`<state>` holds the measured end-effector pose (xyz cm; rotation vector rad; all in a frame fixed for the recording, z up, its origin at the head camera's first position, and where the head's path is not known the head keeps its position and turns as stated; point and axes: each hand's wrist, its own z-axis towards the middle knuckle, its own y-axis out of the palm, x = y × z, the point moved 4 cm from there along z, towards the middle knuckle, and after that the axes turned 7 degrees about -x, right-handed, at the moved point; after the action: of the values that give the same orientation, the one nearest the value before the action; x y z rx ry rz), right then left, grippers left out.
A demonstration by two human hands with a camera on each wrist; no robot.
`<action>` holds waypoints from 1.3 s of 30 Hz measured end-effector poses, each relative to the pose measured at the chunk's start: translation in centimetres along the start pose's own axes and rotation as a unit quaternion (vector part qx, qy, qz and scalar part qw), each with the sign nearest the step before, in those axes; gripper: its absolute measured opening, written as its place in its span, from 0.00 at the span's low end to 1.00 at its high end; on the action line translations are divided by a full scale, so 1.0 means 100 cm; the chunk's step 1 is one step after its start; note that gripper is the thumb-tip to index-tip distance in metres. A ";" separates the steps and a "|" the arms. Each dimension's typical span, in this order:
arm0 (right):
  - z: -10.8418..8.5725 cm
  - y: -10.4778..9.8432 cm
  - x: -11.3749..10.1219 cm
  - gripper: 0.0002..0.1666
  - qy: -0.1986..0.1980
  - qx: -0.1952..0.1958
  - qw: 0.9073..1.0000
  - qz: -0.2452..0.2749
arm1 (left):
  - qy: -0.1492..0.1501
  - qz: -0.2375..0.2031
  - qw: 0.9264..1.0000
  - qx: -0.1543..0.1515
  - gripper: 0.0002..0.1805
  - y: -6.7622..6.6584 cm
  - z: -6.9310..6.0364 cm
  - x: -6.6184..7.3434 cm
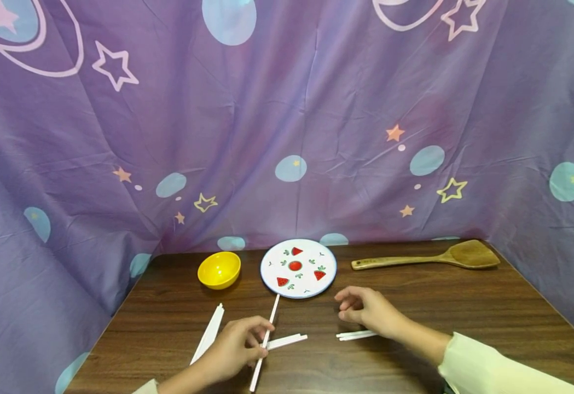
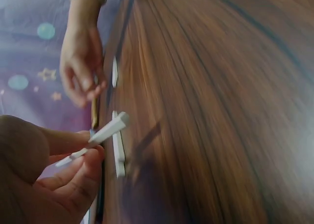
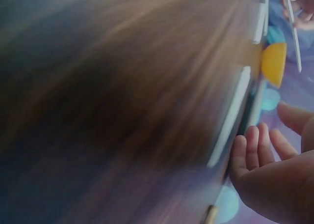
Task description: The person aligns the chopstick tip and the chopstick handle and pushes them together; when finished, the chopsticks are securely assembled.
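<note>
Between thumb and fingers, my left hand (image 1: pixel 237 346) pinches a white chopstick (image 1: pixel 256 372) that slants away toward the plate. In the left wrist view its blunt end (image 2: pixel 112 127) points up over the table. Just right of that hand, more white chopsticks (image 1: pixel 289 340) lie on the wood, partly hidden behind it. My right hand (image 1: pixel 372 313) hovers with loosely bent fingers and holds nothing. Beneath it lie a couple of white chopsticks (image 1: pixel 355 335), their right ends covered by the wrist. A bunch of chopsticks (image 1: pixel 209 334) rests left of the left hand.
A yellow bowl (image 1: pixel 219 271) stands at the back left of the brown table (image 1: pixel 168 306). Beside it, at the back middle, is a white plate (image 1: pixel 272 268) with watermelon pictures. A wooden spatula (image 1: pixel 470 254) lies at the back right. Behind hangs a purple curtain (image 1: pixel 267 115).
</note>
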<state>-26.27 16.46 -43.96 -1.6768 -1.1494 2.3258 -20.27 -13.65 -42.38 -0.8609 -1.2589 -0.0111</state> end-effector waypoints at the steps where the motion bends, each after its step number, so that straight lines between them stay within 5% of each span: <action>1: -0.002 0.000 0.003 0.17 0.001 -0.006 1.000 -0.008 | -0.004 0.014 1.000 0.001 0.20 -0.004 -0.003 -0.002; 5: -0.009 0.000 0.011 0.13 0.003 -0.026 0.999 -0.030 | -0.007 0.101 0.995 0.013 0.21 -0.021 -0.016 -0.011; 10: -0.012 -0.001 0.013 0.14 -0.002 -0.038 0.999 -0.029 | -0.019 0.216 0.976 0.014 0.20 -0.039 -0.028 -0.021; 17: -0.013 -0.001 0.013 0.14 -0.007 -0.045 0.998 -0.034 | -0.031 0.367 0.930 0.008 0.20 -0.048 -0.038 -0.031; 20: -0.013 -0.001 0.013 0.14 -0.011 -0.046 0.998 -0.038 | -0.014 0.396 0.918 0.007 0.20 -0.050 -0.041 -0.036; 25: -0.013 -0.001 0.013 0.14 -0.015 -0.049 0.998 -0.038 | -0.002 0.387 0.922 0.003 0.21 -0.056 -0.042 -0.045; 30: -0.013 0.000 0.012 0.13 -0.022 -0.058 0.998 -0.034 | -0.008 0.360 0.932 0.037 0.22 -0.061 -0.045 -0.050; 39: -0.016 0.001 0.013 0.11 -0.020 -0.094 0.994 -0.050 | -0.021 0.268 0.962 0.036 0.22 -0.067 -0.050 -0.058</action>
<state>-25.46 17.78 -45.21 -1.5920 -1.4665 2.2629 -21.21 -23.70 -43.73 -1.1198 -1.0231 0.4845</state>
